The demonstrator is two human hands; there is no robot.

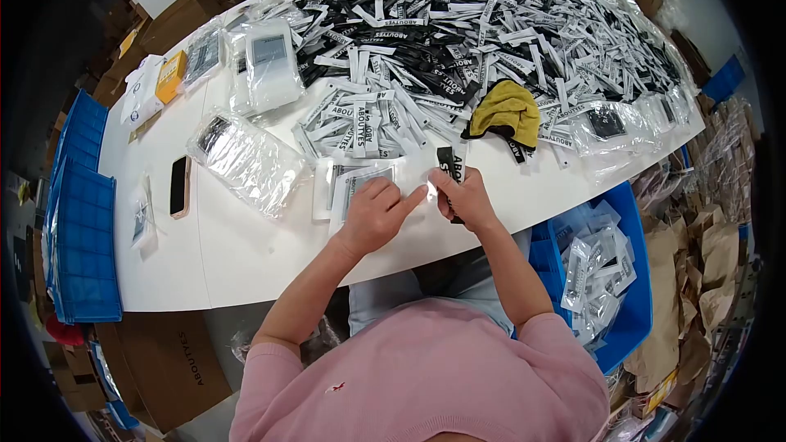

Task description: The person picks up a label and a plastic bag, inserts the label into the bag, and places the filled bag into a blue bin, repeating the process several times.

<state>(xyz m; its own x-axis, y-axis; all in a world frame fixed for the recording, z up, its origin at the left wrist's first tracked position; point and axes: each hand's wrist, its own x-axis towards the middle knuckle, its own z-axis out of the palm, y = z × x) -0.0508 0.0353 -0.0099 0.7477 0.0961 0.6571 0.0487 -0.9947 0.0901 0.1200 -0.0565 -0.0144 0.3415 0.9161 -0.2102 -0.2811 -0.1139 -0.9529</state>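
My right hand (463,196) is closed on a black packet with white lettering (444,160), held upright near the table's front edge. Beside it on the left, my left hand (377,211) rests over clear plastic bags with grey printed labels (340,186), its index finger stretched toward my right hand. Just beyond the bags lies a small heap of white packets (360,127). Behind that spreads a large pile of black and white packets (524,33). A yellow and black cloth (506,113) lies on the packets, to the right of my right hand.
On the white table (237,262) are a phone (180,187), a small clear bag (142,213), stacks of plastic bags (250,160) and a yellow box (170,77). A blue bin (634,278) of filled bags stands at the right below the edge; blue crates (84,229) stand left.
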